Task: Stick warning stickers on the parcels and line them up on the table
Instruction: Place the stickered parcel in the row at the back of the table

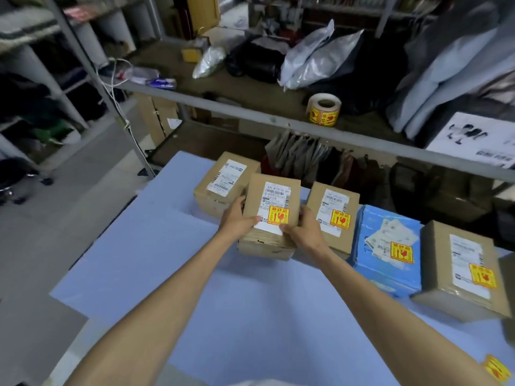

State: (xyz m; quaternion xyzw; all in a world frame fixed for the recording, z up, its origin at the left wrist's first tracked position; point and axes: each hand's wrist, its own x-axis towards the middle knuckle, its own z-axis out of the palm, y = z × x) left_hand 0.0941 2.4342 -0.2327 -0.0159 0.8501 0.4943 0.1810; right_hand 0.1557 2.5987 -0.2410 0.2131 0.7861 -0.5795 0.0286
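My left hand [237, 218] and my right hand [305, 228] grip the two sides of a brown cardboard parcel [271, 196], which bears a white label and a yellow warning sticker [278, 215]. It is tilted up over the blue table [172, 257]. To its right stand a brown parcel [331, 201], a blue parcel [387, 274] and another brown parcel [446, 246], each with a yellow sticker. Behind on the left sits a brown parcel [223, 179] with only a white label. A sticker roll [324, 110] stands on the shelf.
A loose yellow sticker [497, 369] lies at the table's near right edge. The grey metal shelf [250, 110] behind the table holds plastic bags and packages. Paper bags hang under it. A shelving post stands at the table's far left corner.
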